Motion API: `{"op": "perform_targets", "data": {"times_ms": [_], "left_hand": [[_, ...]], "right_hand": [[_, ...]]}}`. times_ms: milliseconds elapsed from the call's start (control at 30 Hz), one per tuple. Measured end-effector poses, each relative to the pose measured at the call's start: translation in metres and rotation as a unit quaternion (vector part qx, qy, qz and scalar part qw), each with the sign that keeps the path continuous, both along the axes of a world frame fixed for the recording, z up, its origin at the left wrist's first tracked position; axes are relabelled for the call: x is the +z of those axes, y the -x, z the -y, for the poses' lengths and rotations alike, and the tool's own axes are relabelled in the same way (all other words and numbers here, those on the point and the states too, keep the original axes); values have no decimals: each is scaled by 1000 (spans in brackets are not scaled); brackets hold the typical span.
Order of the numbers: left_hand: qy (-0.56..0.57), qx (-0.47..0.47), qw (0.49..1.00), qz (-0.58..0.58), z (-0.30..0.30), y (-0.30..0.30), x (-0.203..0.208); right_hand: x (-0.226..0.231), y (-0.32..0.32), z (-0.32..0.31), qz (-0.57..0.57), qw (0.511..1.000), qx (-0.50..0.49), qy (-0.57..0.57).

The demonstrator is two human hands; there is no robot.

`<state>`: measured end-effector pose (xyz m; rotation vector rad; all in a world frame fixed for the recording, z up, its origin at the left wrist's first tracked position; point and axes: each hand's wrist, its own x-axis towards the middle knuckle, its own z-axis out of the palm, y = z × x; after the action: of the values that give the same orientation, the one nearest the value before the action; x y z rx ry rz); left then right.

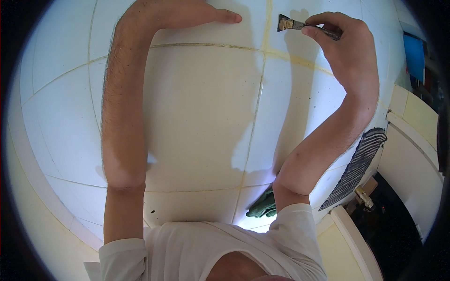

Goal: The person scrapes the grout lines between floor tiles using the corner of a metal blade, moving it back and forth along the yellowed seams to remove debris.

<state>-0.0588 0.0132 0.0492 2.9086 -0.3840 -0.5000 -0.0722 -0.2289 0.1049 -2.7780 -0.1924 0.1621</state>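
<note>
My right hand (349,35) grips a putty knife (296,24) by its handle, thumb and fingers pinched round it. A clump of tan material clings to the dark blade, which points left above the white floor tiles (201,112). A yellowish grout line (268,28) runs just left of the blade. Over at the upper left, my left hand (194,14) rests on or close over the tiles with its thumb stretched to the right. Its other fingers are cut off by the top edge; nothing shows in that hand.
A dark green cloth (263,204) lies near my body, beside my right elbow. To the right, a black-and-grey striped mat (355,168) lies along a doorway. A blue object (414,57) stands at the far right. A pale wall (28,187) curves round the left side.
</note>
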Motion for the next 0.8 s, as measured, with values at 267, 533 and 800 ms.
{"op": "perform_targets", "data": {"times_ms": [267,533,800], "left_hand": [[-21,11,1000,4,3,2,2],[-31,10,999,7,2,3,5],[-34,12,999,2,7,2,3]], "right_hand": [[16,13,-25,35,987,28,-155],[10,2,-20,-21,962,-19,-273],[9,8,-28,-32,970,-2,-240]]}}
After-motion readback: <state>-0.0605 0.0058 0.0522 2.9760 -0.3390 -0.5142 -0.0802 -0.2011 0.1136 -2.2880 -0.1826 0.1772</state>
